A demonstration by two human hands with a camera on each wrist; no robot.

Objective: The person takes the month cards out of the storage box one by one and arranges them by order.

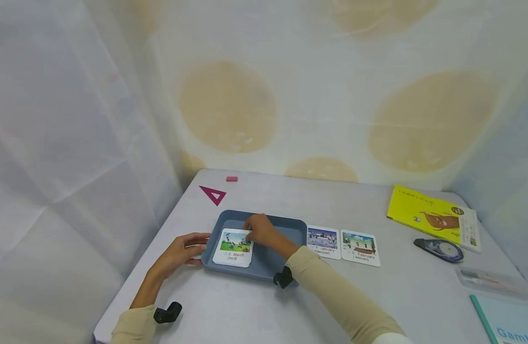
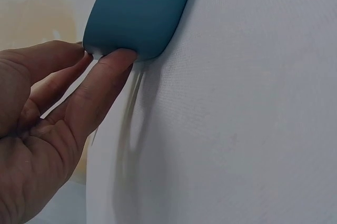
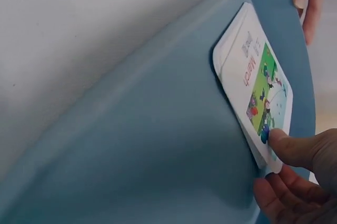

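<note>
Right hand pinches top edge of March card (green scene, atop stack) in blue tray. Left hand, fingers relaxed, touches tray's left rim. January card just right of tray.

Both hands meet at the March card in the blue tray.

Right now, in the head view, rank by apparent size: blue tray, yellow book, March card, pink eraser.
1. Blue tray, largest.
2. Yellow book, close behind; it lies farther from the camera, so the gap is unsure.
3. March card.
4. Pink eraser, smallest, and also the farthest away.
</note>
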